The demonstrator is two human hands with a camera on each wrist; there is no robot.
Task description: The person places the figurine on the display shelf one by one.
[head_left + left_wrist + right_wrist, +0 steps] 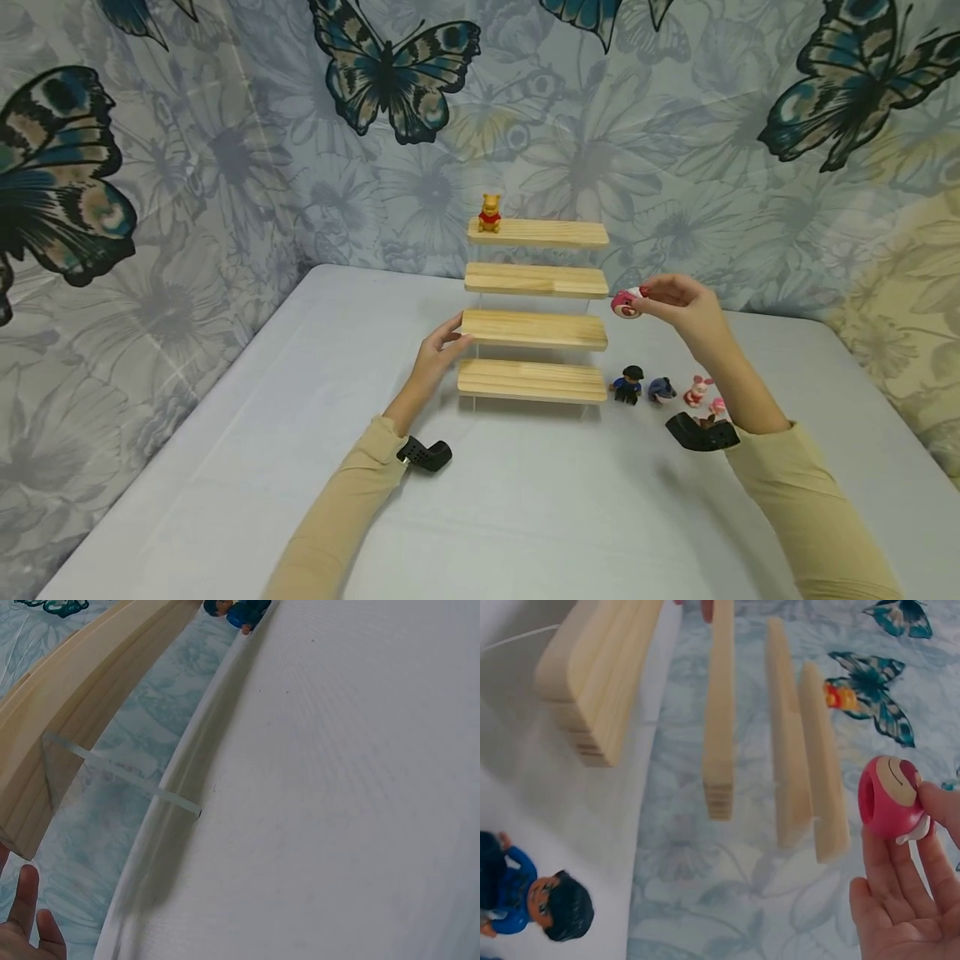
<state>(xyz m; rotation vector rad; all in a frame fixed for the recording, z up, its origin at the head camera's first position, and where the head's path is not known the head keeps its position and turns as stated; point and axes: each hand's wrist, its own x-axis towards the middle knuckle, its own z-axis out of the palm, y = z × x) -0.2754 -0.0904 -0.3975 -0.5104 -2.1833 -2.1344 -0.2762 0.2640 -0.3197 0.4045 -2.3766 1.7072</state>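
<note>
My right hand [686,308] pinches a pink toy figure [626,303] with a tan face, off to the right of a four-tier wooden shelf stand. In the right wrist view the pink figure [889,796] lies on its side between thumb and fingertips, a round hollow showing in it. My left hand [437,354] reaches the left end of the second board from the bottom [534,329], fingertips at its corner. From the left wrist, extended fingers [27,894] show right at the board's end. A yellow bear figure in a red shirt [490,214] stands at the left of the top board [555,233].
Right of the bottom board [532,379] stand a dark-haired figure in blue [627,386], a blue-grey animal figure [662,390] and a pink-eared figure [697,391]. Another small pink toy [717,406] is partly hidden by the right wrist camera [701,433]. Clear supports hold the boards.
</note>
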